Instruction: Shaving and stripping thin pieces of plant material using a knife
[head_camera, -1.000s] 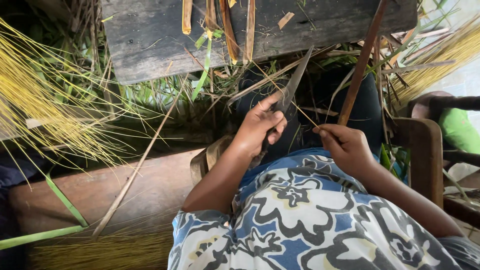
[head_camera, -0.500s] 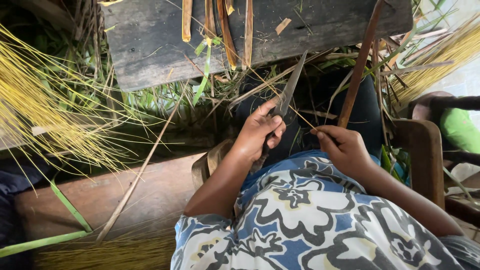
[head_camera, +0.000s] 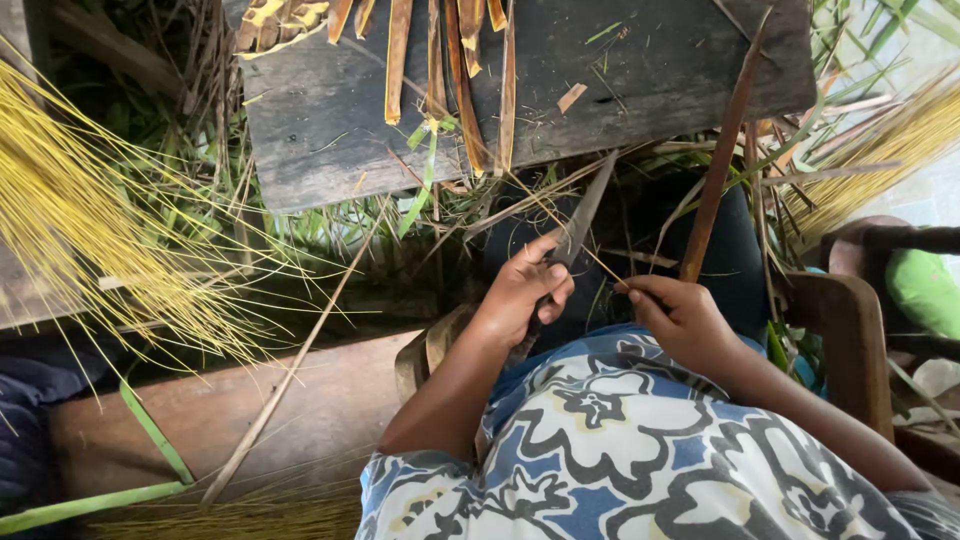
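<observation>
The left hand (head_camera: 520, 295) is gripping a knife (head_camera: 575, 225), its fingers curled tight around the handle, which is hiding inside the fist; only the grey blade is showing, pointing up and away toward the dark wooden worktop (head_camera: 640, 80). The right hand (head_camera: 680, 315) is pinching a thin pale leaf rib (head_camera: 560, 225) between thumb and fingertips. The rib is running slantwise up and left, crossing the blade; whether it is actually touching the edge is hard to make out. The two hands are sitting near each other but apart, above the person's lap and patterned blue, white and yellow garment (head_camera: 640, 460).

A long brown strip (head_camera: 720, 160) is standing just beyond the right hand; its lower end is disappearing behind the fingers, so it is unclear whether that hand is holding it too. On the worktop, several brown split strips (head_camera: 455, 70) are lying side by side, their upper ends cut off by the frame. A sheaf of yellow ribs (head_camera: 90, 210) is fanning out at the left, running out of view, and a second yellow bundle (head_camera: 890, 140) is showing at the right edge. A wooden chair arm (head_camera: 850, 350) is sitting beside the right forearm. No container is showing.
</observation>
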